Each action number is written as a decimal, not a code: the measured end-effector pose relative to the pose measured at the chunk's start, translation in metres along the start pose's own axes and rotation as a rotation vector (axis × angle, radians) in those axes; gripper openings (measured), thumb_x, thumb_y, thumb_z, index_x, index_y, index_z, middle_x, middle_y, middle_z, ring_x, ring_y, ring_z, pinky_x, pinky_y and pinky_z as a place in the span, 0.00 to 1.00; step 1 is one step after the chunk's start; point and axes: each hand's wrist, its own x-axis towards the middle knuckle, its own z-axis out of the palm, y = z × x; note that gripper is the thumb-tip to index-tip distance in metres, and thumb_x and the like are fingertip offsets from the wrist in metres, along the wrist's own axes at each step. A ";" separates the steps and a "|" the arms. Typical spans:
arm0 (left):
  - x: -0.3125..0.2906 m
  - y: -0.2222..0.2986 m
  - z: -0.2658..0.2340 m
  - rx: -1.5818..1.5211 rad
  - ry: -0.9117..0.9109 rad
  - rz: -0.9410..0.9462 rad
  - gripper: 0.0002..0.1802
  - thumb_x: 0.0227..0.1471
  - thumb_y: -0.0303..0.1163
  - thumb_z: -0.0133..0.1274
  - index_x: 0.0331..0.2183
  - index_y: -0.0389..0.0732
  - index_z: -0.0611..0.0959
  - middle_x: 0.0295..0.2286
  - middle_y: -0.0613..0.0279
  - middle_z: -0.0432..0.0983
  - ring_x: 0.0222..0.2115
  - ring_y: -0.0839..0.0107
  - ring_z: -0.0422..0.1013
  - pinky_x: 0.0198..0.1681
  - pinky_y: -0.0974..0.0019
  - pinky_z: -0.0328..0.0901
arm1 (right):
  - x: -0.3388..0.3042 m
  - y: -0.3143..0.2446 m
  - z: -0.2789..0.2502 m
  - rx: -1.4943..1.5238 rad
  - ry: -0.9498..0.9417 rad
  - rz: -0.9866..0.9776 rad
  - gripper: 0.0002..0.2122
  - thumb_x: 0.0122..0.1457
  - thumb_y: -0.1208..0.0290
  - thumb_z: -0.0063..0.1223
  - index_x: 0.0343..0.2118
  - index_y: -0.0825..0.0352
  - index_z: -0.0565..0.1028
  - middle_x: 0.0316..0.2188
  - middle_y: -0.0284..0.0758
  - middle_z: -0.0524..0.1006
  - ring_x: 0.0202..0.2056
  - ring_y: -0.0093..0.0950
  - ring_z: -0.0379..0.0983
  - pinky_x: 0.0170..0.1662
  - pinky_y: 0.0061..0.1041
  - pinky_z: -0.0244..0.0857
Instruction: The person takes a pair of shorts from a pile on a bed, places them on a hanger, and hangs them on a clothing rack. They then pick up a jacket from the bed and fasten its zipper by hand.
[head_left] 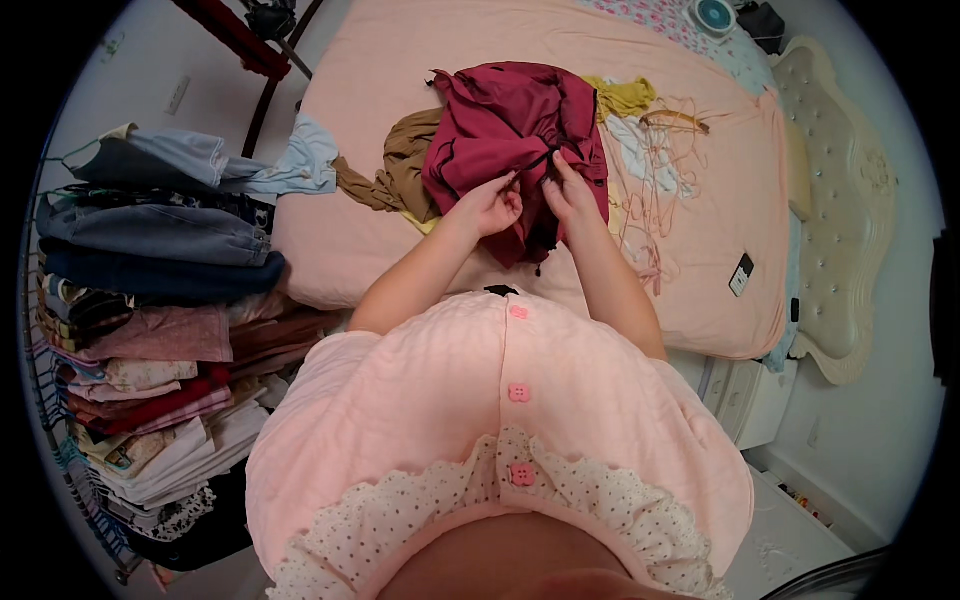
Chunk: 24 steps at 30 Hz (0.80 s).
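Observation:
A dark red jacket (515,105) with black trim lies bunched on the pink-sheeted bed (350,75) in front of me. My left hand (493,206) is closed, thumb and fingers pinching an edge of the jacket near its middle. Close beside it, my right hand (570,190) grips the other side of the same opening, by a black strip of trim. A dark gap in the fabric shows between the two hands. The jacket's lower end hangs down toward me, with a small black cord end at its tip.
A brown garment (405,150) lies left of the jacket, a mustard-yellow one (625,97) to its right. Tangled pink hangers (650,235) and a white cloth (650,160) are farther right, then a phone (741,274). Clothes (165,235) crowd a rack at left; a tufted headboard (835,190) stands right.

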 end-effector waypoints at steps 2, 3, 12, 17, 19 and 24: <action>-0.002 -0.002 -0.001 -0.069 -0.096 0.032 0.04 0.47 0.31 0.48 0.25 0.43 0.72 0.18 0.68 0.65 0.18 0.78 0.59 0.23 0.77 0.59 | -0.002 -0.002 -0.006 0.035 0.021 0.006 0.06 0.50 0.78 0.48 0.32 0.69 0.68 0.29 0.32 0.70 0.34 0.24 0.66 0.44 0.23 0.59; -0.005 -0.003 0.000 -0.141 -0.191 0.066 0.04 0.47 0.31 0.48 0.26 0.42 0.72 0.18 0.68 0.65 0.19 0.79 0.60 0.24 0.76 0.60 | -0.003 -0.003 -0.010 0.070 0.041 0.014 0.06 0.49 0.78 0.48 0.32 0.68 0.68 0.28 0.32 0.70 0.34 0.24 0.66 0.44 0.23 0.59; -0.018 0.014 0.030 0.213 -0.334 0.340 0.03 0.42 0.24 0.52 0.24 0.34 0.76 0.23 0.62 0.72 0.25 0.75 0.69 0.32 0.75 0.67 | -0.042 -0.005 0.001 0.049 -0.016 0.206 0.05 0.49 0.77 0.49 0.30 0.64 0.69 0.27 0.30 0.71 0.34 0.23 0.67 0.39 0.22 0.61; -0.022 -0.001 0.035 0.312 -0.254 0.439 0.03 0.42 0.25 0.52 0.24 0.37 0.76 0.22 0.64 0.72 0.26 0.76 0.69 0.31 0.75 0.65 | -0.058 0.002 0.016 -0.034 -0.047 0.180 0.06 0.51 0.74 0.47 0.32 0.65 0.68 0.29 0.32 0.71 0.33 0.22 0.67 0.39 0.24 0.61; -0.023 -0.006 0.035 0.407 -0.215 0.491 0.04 0.42 0.25 0.52 0.27 0.39 0.76 0.24 0.65 0.73 0.29 0.75 0.69 0.34 0.74 0.63 | -0.060 0.002 0.016 -0.076 -0.060 0.114 0.07 0.50 0.74 0.48 0.33 0.64 0.68 0.30 0.30 0.71 0.34 0.22 0.67 0.39 0.23 0.61; -0.029 -0.017 0.041 0.382 -0.239 0.560 0.08 0.41 0.25 0.53 0.29 0.40 0.75 0.27 0.65 0.73 0.30 0.75 0.69 0.36 0.73 0.62 | -0.065 0.002 0.021 -0.153 -0.036 0.093 0.07 0.50 0.74 0.48 0.33 0.63 0.69 0.30 0.29 0.72 0.34 0.21 0.67 0.38 0.23 0.61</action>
